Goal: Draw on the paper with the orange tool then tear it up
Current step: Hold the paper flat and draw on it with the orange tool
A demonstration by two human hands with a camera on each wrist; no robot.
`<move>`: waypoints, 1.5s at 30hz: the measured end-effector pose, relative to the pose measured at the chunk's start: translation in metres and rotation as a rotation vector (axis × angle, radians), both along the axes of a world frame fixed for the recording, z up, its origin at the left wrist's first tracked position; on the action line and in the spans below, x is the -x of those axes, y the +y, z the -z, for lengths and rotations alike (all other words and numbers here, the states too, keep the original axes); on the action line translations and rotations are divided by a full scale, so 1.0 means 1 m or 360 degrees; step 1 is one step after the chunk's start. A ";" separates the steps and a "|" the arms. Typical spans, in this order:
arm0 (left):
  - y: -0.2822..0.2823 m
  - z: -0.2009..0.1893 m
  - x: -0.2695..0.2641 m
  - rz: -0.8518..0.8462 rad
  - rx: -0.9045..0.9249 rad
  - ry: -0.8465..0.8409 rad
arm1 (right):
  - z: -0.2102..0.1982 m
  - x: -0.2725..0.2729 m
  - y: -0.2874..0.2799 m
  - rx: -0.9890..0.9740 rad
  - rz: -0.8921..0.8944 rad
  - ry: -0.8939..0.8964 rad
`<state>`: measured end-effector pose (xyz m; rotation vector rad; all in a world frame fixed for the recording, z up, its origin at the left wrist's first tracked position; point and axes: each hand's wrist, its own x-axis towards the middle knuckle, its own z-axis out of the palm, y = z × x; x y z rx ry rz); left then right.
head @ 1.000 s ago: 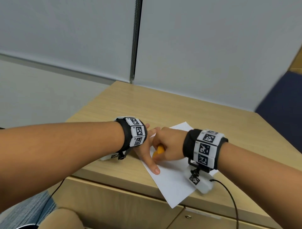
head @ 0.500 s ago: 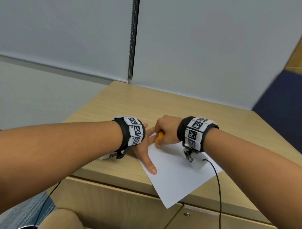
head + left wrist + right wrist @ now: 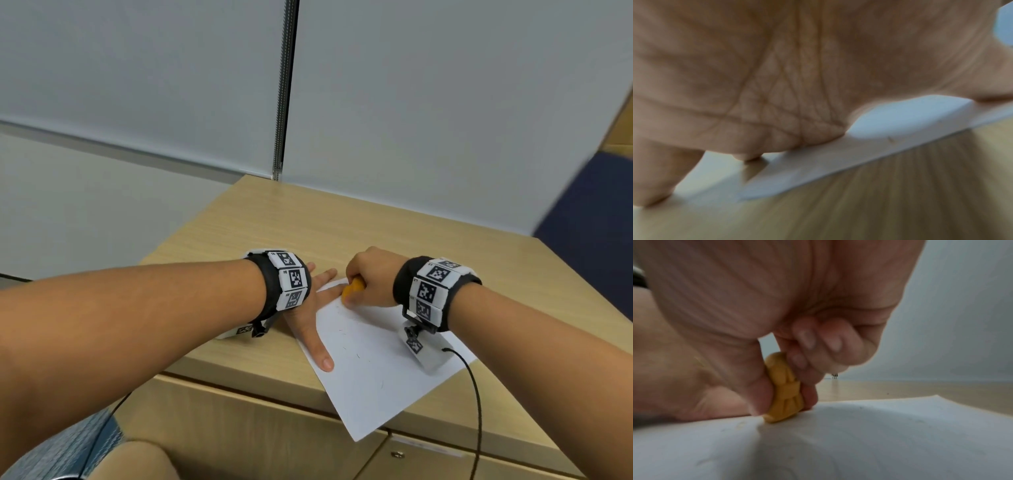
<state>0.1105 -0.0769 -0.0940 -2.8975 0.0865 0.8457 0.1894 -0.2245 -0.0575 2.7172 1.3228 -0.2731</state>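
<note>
1. First, the head view: your left hand [image 3: 306,310] lies flat, palm down, on the left edge of the paper [image 3: 373,377]. Its fingers are straight and slightly spread, and the thumb is stretched back toward you along that edge. Your right hand [image 3: 373,277] is curled around the orange tool [image 3: 352,287] at the sheet's far left part, just beside your left fingers. The paper lies slantwise on the wooden desk [image 3: 274,222], with its near corner overhanging the front edge (a few faint marks show on it).
2. Left wrist view: your left hand [image 3: 777,65] fills the frame, palm low over the paper [image 3: 838,155] and touching it. One straight digit at the left reaches down to the desk [image 3: 879,203]. The picture is blurred.
3. Right wrist view: your right hand [image 3: 777,288] clamps the orange tool [image 3: 784,392] between thumb and fingertips, with the remaining fingers tucked into the palm. The tool stands tilted, its lower end resting on the paper [image 3: 859,434].
</note>
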 end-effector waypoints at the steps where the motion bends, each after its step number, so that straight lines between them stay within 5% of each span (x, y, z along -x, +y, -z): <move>1: 0.000 0.001 -0.001 -0.0002 -0.0001 -0.0007 | 0.000 0.001 -0.006 -0.0035 0.0031 0.0001; 8: 0.001 0.003 -0.002 0.0019 -0.0028 -0.0049 | 0.000 0.011 -0.066 0.0146 0.0431 -0.0072; 14: -0.003 0.010 0.007 -0.0062 0.0045 -0.0089 | 0.005 0.020 -0.060 0.0094 0.0503 -0.0002; 23: -0.033 -0.016 0.056 0.0016 -0.0022 -0.0009 | 0.003 0.008 -0.062 0.0098 0.0149 0.0174; 28: -0.012 -0.042 0.028 0.0110 0.0067 -0.0026 | 0.004 0.013 -0.057 -0.0046 -0.0074 0.0114; 35: 0.001 -0.014 -0.003 0.0104 0.0023 0.0052 | -0.006 0.024 -0.042 -0.0062 -0.0042 0.0104; 42: -0.001 0.007 -0.004 0.0111 0.0038 -0.0024 | 0.002 0.055 -0.023 0.0129 -0.0378 0.0307; 45: 0.002 0.007 -0.007 0.0074 0.0047 -0.0009 | -0.003 0.035 -0.009 0.0059 -0.0308 0.0151</move>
